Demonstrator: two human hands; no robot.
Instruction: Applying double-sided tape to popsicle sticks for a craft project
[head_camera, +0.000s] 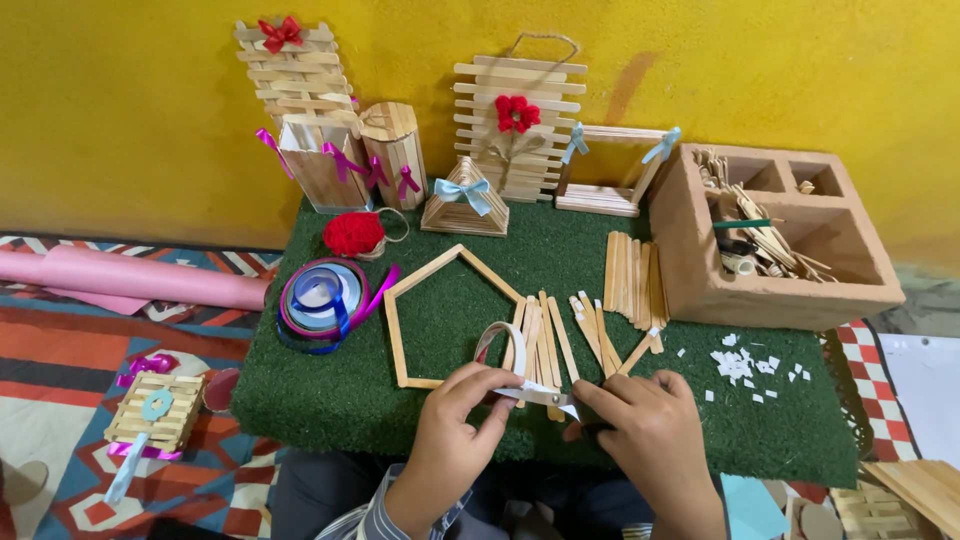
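Steel scissors (545, 397), handles hidden by right hand (650, 440)

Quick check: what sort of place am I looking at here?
Likely a home craft corner on the floor: a green turf mat against a yellow wall, finished stick crafts, ribbon rolls.

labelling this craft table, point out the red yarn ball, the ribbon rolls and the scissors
red yarn ball (353, 233), head view, middle of the ball
ribbon rolls (322, 295), head view, top roll
scissors (545, 397), head view, blade
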